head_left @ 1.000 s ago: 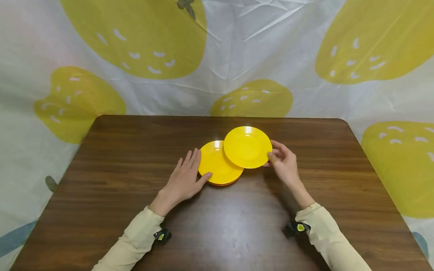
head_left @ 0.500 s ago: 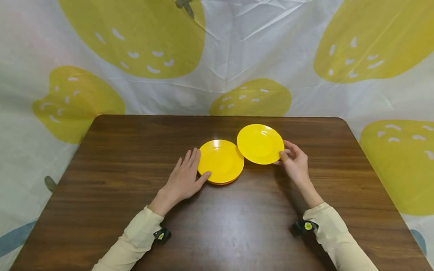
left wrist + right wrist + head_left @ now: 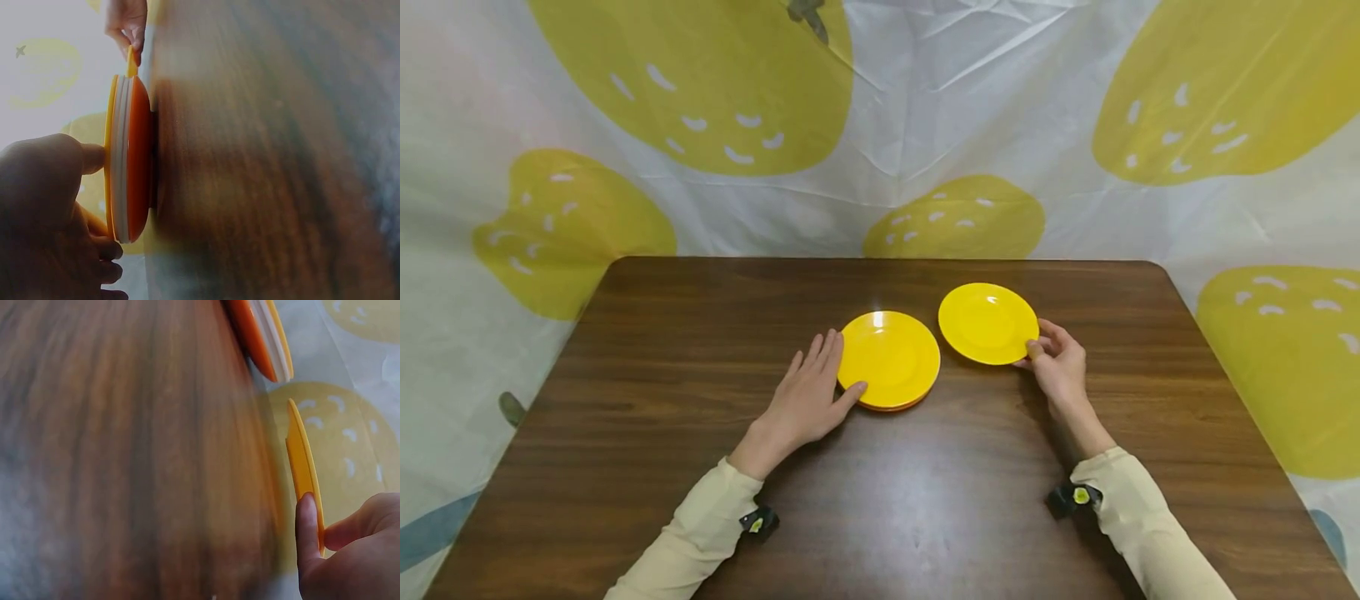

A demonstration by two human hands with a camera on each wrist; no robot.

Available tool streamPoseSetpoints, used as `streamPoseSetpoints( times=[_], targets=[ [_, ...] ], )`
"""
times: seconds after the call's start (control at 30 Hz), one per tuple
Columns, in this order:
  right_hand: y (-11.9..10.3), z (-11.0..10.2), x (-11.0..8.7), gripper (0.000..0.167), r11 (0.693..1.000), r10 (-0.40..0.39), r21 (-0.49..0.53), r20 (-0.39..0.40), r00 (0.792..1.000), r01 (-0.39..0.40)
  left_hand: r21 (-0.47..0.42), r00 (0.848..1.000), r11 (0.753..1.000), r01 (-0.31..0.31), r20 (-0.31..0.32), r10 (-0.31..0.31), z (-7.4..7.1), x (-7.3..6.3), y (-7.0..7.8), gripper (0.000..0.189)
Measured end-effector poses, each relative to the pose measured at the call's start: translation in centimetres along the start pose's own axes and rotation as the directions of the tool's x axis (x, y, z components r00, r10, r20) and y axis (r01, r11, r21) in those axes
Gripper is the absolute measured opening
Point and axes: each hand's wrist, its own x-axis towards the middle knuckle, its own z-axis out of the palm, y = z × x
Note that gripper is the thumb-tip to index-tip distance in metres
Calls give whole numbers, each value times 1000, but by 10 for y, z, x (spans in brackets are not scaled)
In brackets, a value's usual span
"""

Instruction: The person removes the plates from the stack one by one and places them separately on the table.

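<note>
A stack of plates [image 3: 889,358] stands near the middle of the wooden table, yellow on top. In the left wrist view its edge shows white rims [image 3: 122,162] under the yellow one and an orange plate [image 3: 139,162] at the bottom. My left hand [image 3: 805,396] rests against the stack's left side, fingers straight and spread, thumb at the front rim. To the right of the stack, my right hand [image 3: 1060,375] pinches a single yellow plate [image 3: 987,323] by its right rim, thumb on top and fingers beneath. In the right wrist view this plate is raised over the tabletop.
The brown wooden table [image 3: 880,500] has rounded far corners. Behind it hangs a white cloth [image 3: 760,217] printed with large yellow fruit shapes. A black wrist device [image 3: 760,522] sits on each forearm at the cuff.
My right hand has drawn the yellow plate off the stack to the right, and over the last half second lowered it slightly. My left hand has stayed at the stack.
</note>
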Motion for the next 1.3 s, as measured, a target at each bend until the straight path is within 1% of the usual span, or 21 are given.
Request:
streamPoseSetpoints(
  times=[0.17, 0.3, 0.4, 0.5, 0.57, 0.63, 0.73, 0.87, 0.97, 1.13, 1.3],
  targets=[
    [2, 1, 2, 52, 1000, 4, -20, 2, 1000, -4, -9, 1000, 1000, 0, 0, 0, -1, 0, 1, 85],
    [2, 1, 1, 52, 998, -3, -60, 0, 1000, 3, -9, 1000, 1000, 0, 8, 0, -2, 0, 1, 85],
    [0, 1, 1, 51, 988, -16, -156, -5, 1000, 15, -5, 1000, 1000, 4, 12, -4, -2, 0, 1, 85],
    [-1, 1, 1, 52, 964, -30, -266, -15, 999, 25, -6, 1000, 1000, 8, 12, -8, -2, 0, 1, 85],
    [-1, 0, 1, 51, 950, -39, -311, -26, 999, 29, -9, 1000, 1000, 10, 13, -10, -2, 0, 1, 85],
    [-1, 0, 1, 50, 946, -47, -324, -41, 998, 31, -12, 1000, 1000, 11, 12, -11, -2, 0, 1, 85],
    [0, 0, 1, 46, 942, -74, -332, -86, 994, 42, -17, 1000, 1000, 10, 9, -10, -1, 0, 1, 85],
    [-2, 1, 2, 41, 932, -139, -352, -130, 982, 86, -18, 1000, 1000, 6, 5, -6, -1, 0, 1, 85],
    [-7, 5, 1, 37, 927, -179, -352, -115, 977, 128, -15, 1000, 1000, 3, 3, -3, -1, 0, 0, 85],
    [-15, 14, -1, 34, 925, -230, -325, -61, 971, 199, -12, 1000, 1000, 5, 7, -5, -2, 0, 1, 84],
    [-21, 23, -2, 31, 910, -265, -332, -1, 964, 249, -15, 1000, 1000, 0, 10, 1, -2, 2, 2, 84]
  ],
)
